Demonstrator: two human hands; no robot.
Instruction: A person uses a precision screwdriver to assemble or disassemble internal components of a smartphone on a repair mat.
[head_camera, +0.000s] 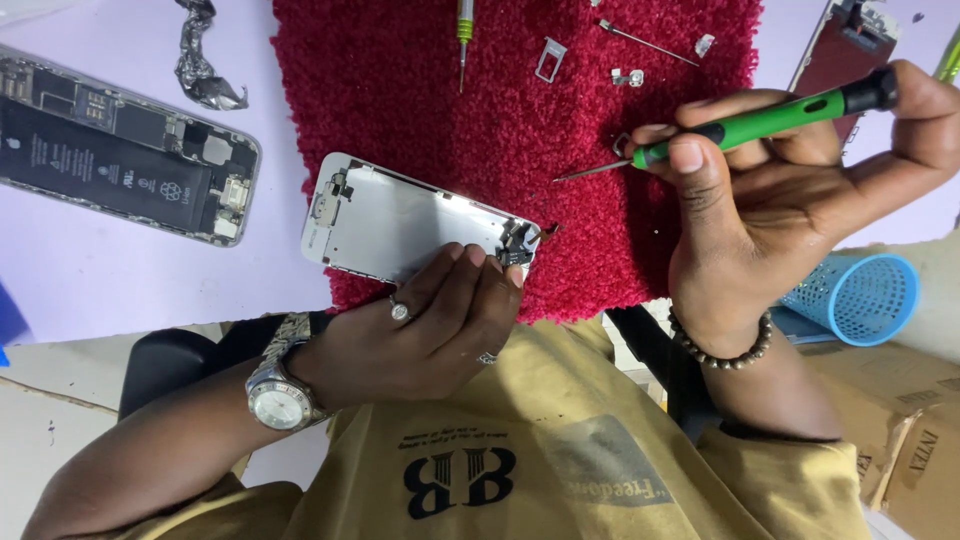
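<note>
Watching from my end: a phone repair in mid-strip-down, by my reading.
Left hand (440, 315): I see its fingers pinched on the near edge of the white screen panel (400, 225), which lies on the red mat (520, 150).
Right hand (770, 190): closed around a green screwdriver (760, 122), tip above the mat, apart from the panel.
Done, as I judge: panel off the opened phone body (120, 150); small bracket (550, 58) and screws set aside.
Left: parts at the panel's right end remain attached.

We wear a mustard-yellow T-shirt (560, 470) with dark print, a silver wristwatch (283, 398) and 1 ring (400, 311) on our left hand, a dark beaded bracelet (722, 348) on our right wrist.
</note>
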